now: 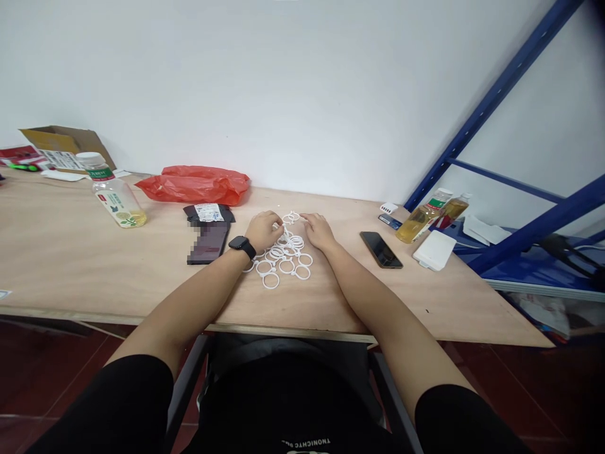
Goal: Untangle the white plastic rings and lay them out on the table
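White rings (285,252): laid in a loose, overlapping pile near the middle of the wooden tabletop (283,310), between the left hand (265,231) and the right hand (318,231); single ones are spread toward the near edge.
Far rings (291,218): grouped in a small cluster at the far end of the pile, between the fingertips of both hands.
Left hand: bent at the fingers, which are curled inward at the pile; whether a ring is gripped cannot be told.
Right hand: lowered at the right side of the pile, fingers directed toward the far rings; contact and grip cannot be told.
Watch (242,245): worn on the left wrist, black.
Left of the pile: a dark flat item (210,243), partly obscured by pixelation, is placed nearest; a labelled black pouch (207,213) and a red plastic bag (201,184) are found behind it.
Far left: a bottle (118,200) is stood before an opened cardboard box (97,146).
Right of the pile: a phone (380,250) is laid flat, with a white case (435,250) and a drink bottle (423,219) beyond.
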The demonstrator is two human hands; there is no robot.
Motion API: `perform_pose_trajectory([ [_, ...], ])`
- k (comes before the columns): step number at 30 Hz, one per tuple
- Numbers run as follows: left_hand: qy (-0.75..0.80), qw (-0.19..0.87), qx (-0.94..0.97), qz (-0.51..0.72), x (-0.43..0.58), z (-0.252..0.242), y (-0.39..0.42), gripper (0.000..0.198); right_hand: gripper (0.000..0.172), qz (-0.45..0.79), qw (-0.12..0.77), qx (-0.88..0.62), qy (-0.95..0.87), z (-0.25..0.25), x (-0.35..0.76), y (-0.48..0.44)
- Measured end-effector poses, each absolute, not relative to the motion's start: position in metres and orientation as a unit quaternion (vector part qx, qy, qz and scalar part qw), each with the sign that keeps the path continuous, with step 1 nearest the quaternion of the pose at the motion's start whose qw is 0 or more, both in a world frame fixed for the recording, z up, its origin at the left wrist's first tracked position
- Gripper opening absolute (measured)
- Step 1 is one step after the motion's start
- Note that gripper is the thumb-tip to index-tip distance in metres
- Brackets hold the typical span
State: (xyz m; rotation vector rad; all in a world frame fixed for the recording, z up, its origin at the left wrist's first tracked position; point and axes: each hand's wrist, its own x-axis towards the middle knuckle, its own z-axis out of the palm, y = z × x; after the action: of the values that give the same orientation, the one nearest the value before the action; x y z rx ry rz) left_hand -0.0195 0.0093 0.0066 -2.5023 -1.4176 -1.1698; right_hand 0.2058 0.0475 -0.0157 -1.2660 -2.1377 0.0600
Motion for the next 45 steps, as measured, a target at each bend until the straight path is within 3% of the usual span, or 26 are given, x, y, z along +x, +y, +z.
perform_pose_trajectory([
  [9, -0.443, -0.046, -0.849, -0.283, -0.017, 0.011, 0.000, 0.011, 0.048, 0.012, 0.113, -0.527, -0.842, -0.020, 0.186, 0.067],
  [15, -0.398, -0.057, -0.873, -0.277, -0.018, 0.014, -0.001, 0.016, 0.033, -0.038, 0.126, -0.528, -0.839, -0.012, 0.192, 0.048],
  [22, -0.408, -0.035, -0.868, -0.280, -0.017, 0.015, -0.002, 0.021, 0.029, -0.069, 0.122, -0.574, -0.806, -0.003, 0.218, 0.026],
  [28, -0.388, -0.025, -0.874, -0.291, -0.017, 0.011, 0.001, 0.020, 0.023, -0.044, 0.149, -0.616, -0.772, 0.001, 0.223, 0.010],
  [31, -0.382, -0.019, -0.872, -0.306, -0.016, 0.010, 0.002, 0.020, 0.022, -0.049, 0.208, -0.610, -0.763, 0.007, 0.220, 0.004],
  [36, -0.351, 0.006, -0.865, -0.358, -0.014, 0.011, 0.001, 0.026, 0.019, 0.005, 0.343, -0.489, -0.802, 0.016, 0.206, -0.005],
  [45, -0.335, 0.010, -0.850, -0.407, -0.013, 0.017, -0.004, 0.018, 0.023, 0.126, 0.431, -0.372, -0.812, 0.016, 0.180, -0.020],
])
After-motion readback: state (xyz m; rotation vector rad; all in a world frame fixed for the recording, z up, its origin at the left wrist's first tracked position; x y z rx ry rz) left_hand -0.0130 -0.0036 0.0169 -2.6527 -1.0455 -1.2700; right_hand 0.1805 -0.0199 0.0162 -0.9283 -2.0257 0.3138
